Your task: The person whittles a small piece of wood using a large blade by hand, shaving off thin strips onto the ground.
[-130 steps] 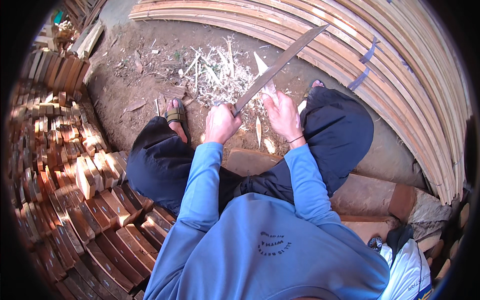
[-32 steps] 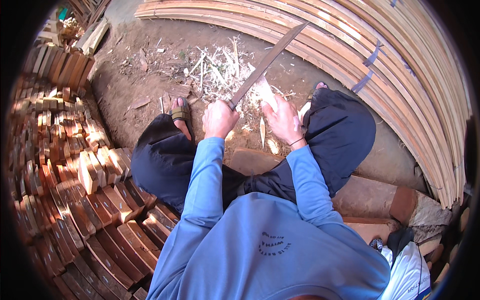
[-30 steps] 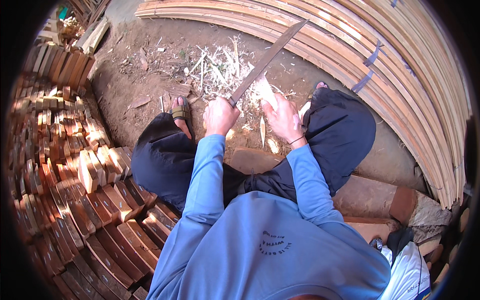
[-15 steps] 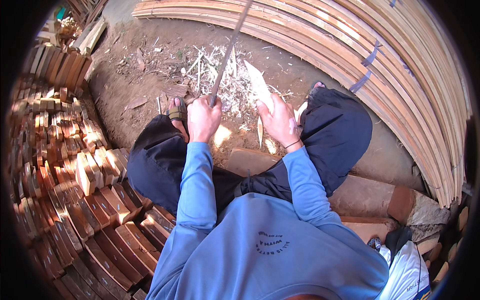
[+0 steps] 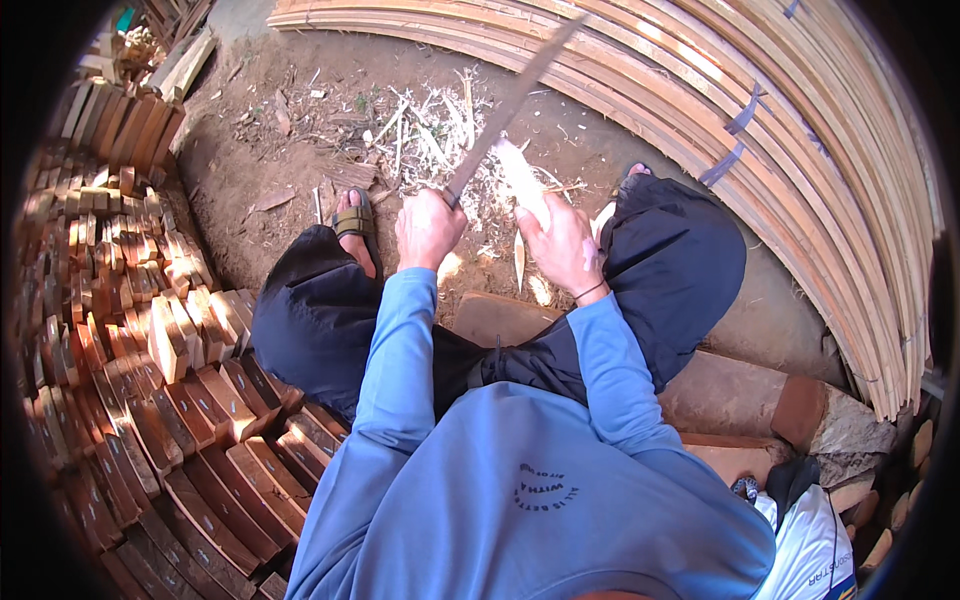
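My left hand [image 5: 430,228] is closed round the handle end of a machete [image 5: 515,105]. Its long dark blade slants up to the right, its tip overlapping the stacked strips in the view. In my right hand [image 5: 563,245] is a pale piece of wood [image 5: 521,178], gripped near its lower end and pointing away from me. The blade passes close to the wood's far end; whether they touch I cannot tell. Below the right fingers shows a thin pointed sliver of wood [image 5: 519,262]. Pale wood shavings [image 5: 430,130] litter the ground beyond both hands.
Long bundled wooden strips [image 5: 660,75] curve across the far and right side, tied with bluish bands [image 5: 741,118]. Stacked short wooden blocks [image 5: 190,420] fill the left. Bricks [image 5: 725,390] lie behind my right knee, near a white sack [image 5: 810,540]. Sandalled feet flank the shavings.
The machete has swung to the right, its blade now nearer the wood's far end. My left hand has shifted slightly right. My right hand and the wood have barely moved.
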### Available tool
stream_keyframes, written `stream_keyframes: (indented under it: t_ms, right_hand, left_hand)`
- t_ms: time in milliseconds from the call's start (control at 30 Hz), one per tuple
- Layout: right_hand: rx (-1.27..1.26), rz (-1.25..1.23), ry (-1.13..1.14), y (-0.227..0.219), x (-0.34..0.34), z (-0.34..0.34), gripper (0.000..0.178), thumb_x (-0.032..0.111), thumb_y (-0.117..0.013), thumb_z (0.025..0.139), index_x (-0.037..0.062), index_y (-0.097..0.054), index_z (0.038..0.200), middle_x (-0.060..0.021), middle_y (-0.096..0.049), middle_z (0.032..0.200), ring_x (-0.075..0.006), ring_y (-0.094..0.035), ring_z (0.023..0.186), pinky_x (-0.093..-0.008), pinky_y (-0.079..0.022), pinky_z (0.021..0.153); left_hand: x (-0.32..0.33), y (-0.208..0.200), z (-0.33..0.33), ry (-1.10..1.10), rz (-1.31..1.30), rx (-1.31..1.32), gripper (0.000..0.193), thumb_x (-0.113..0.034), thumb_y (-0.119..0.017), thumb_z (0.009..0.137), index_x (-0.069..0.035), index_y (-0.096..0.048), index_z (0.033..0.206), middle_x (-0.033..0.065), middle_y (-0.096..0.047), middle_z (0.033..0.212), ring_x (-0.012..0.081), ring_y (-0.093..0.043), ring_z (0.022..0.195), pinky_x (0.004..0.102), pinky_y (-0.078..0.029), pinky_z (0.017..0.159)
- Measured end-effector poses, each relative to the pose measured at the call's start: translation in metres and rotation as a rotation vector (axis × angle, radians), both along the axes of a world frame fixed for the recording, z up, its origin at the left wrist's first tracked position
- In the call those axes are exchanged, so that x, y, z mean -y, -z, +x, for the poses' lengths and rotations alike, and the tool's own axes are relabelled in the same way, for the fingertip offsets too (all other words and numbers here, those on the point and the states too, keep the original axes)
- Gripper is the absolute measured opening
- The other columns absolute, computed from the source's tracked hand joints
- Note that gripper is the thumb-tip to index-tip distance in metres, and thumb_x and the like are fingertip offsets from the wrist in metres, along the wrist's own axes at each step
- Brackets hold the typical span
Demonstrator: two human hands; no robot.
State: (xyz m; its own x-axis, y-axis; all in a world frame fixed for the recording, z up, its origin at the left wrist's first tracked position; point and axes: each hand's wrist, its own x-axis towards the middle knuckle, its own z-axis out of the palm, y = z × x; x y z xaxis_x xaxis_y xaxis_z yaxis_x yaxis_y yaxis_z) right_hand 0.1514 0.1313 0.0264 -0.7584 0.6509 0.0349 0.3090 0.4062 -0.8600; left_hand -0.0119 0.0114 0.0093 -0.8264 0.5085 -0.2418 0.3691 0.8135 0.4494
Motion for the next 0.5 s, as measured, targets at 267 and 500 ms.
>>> stream_keyframes:
  t_ms: [267, 500]
  right_hand:
    - [-0.051, -0.235, -0.033, 0.005, -0.006, 0.003, 0.029, 0.026, -0.071, 0.093, -0.0021, -0.061, 0.094, -0.0188, -0.065, 0.071, -0.0293, -0.066, 0.062, -0.0439, -0.050, 0.061]
    - [-0.222, -1.172, -0.070, 0.005, -0.002, -0.001, 0.033, 0.037, -0.056, 0.106, 0.0084, -0.051, 0.092, 0.0069, -0.038, 0.057, -0.0022, -0.031, 0.038, -0.0219, -0.026, 0.034]
  left_hand:
    - [0.007, 0.028, -0.030, -0.236, -0.004, -0.019, 0.046, -0.032, -0.062, 0.088, 0.013, -0.070, 0.091, 0.0337, -0.069, 0.090, 0.0460, -0.069, 0.093, 0.0485, -0.053, 0.090]
    - [0.013, -0.055, 0.002, 0.000, 0.127, 0.045, 0.034, -0.031, -0.065, 0.092, 0.002, -0.072, 0.086, 0.0270, -0.066, 0.071, 0.0425, -0.069, 0.073, 0.0504, -0.052, 0.073]
